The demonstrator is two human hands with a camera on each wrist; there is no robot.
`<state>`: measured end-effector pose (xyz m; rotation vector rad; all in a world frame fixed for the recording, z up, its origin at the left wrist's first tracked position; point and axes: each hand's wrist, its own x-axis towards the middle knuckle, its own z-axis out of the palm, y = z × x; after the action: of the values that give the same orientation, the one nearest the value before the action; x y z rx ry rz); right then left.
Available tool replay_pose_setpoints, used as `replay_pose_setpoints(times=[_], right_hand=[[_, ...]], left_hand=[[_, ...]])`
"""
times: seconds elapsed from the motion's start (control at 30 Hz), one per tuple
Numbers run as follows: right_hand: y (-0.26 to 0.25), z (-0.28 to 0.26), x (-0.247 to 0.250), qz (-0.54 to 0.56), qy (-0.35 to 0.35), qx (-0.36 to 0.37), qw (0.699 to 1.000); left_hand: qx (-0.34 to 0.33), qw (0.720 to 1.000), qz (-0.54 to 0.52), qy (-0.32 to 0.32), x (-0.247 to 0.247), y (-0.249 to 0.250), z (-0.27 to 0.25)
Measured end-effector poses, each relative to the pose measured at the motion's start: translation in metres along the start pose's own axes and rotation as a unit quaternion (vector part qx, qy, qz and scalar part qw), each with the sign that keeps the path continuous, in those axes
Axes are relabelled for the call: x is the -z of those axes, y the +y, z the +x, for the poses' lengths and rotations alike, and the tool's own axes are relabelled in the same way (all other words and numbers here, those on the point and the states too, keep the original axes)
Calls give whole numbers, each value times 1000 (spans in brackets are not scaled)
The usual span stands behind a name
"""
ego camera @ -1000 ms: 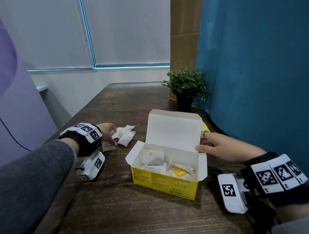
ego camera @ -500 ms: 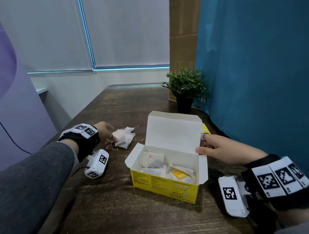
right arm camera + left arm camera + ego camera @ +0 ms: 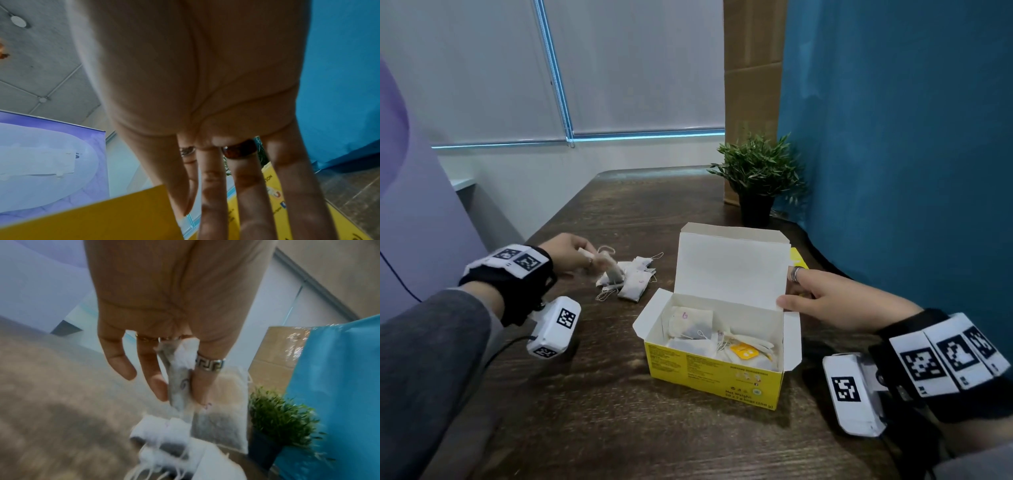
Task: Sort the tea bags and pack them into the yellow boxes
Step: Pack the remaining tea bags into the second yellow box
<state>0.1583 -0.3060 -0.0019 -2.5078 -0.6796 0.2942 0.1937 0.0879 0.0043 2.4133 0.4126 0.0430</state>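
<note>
Progress looks partial: the open yellow box (image 3: 714, 375), of thin card with a white inside, already holds several soft paper tea bags (image 3: 691, 325). On the box's right, the right hand (image 3: 828, 301) has straight fingers steadying the lid. Left of the box, the left hand (image 3: 571, 255) pinches one tea bag (image 3: 180, 381) above the remaining pile (image 3: 633, 282).
</note>
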Motion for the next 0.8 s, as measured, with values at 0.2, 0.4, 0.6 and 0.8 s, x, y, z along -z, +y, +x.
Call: replay_pose_setpoints(times=[0.2, 0.4, 0.6, 0.8], right_hand=[[-1, -2, 7, 0, 7, -1, 1000], [-6, -1, 5, 5, 3, -3, 1000], [-10, -2, 5, 6, 0, 0, 1000], [-6, 1, 4, -6, 1, -7, 1000]], left_hand=[[-96, 983, -131, -87, 23, 62, -34], [-170, 920, -168, -309, -23, 122, -93], [-218, 903, 57, -365, -81, 122, -103], [-261, 902, 171, -298, -75, 111, -100]])
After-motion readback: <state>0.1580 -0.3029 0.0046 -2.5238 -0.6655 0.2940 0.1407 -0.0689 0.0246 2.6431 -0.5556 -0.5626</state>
